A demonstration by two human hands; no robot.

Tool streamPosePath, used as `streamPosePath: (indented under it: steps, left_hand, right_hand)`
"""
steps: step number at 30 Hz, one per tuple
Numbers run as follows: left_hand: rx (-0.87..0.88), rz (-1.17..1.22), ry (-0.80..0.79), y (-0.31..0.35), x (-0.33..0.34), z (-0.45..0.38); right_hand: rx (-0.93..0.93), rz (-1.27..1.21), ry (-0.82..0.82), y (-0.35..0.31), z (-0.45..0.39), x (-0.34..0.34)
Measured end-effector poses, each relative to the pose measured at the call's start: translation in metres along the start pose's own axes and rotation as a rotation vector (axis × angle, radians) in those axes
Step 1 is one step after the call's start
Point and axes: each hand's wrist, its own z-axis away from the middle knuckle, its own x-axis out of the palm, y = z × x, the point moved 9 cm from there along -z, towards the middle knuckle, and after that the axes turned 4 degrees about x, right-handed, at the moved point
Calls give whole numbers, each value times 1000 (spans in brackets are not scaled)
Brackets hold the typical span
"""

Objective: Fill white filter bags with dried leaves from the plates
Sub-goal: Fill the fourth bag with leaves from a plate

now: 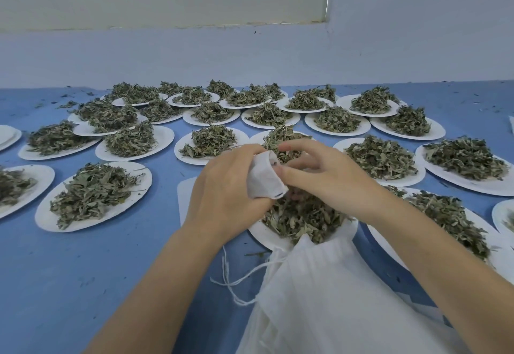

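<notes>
Left hand point(222, 186) grips filter bag point(264, 177); right hand point(325, 175) pinches its mouth.

white filter bag point(265, 177) — bunched, above leaf-heaped plate point(264, 235).

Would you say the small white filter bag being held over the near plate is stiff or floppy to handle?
Probably floppy: the filter bag creases and bunches where the left hand grips it. Likely very light, since it looks thin and nearly empty. The right hand seems to be working at its mouth, suggesting it won't stay open unaided.
</notes>
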Motion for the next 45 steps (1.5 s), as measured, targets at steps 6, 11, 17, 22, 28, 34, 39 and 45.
streamPosePath:
  steps: [6, 11, 17, 22, 28, 34, 39, 45]
  left_hand:
    - [11, -151, -51, -1, 5, 1]
    - [-25, -26, -114, 4, 15, 2]
    - [-89, 93, -209, -3, 27, 4]
    - [-63, 87, -208, 0, 24, 4]
    - [-68, 93, -204, 4, 26, 6]
    - [-24, 46, -211, 4, 21, 4]
    - [-104, -40, -231, -7, 18, 4]
    - [-113, -111, -233, -10, 14, 5]
  right_hand:
    - [-90, 58, 230, -6, 0, -24]
    - [-275, 236, 200, -27, 5, -8]
    - [-324, 319, -204, -35, 13, 23]
    - [-204, 97, -303, -29, 16, 14]
    - [-292, 266, 97, -35, 10, 8]
    - [-251, 147, -264, -32, 15, 20]
    - [-184, 318, -21, -18, 14, -32]
    - [-15, 756, -177, 17, 9, -12]
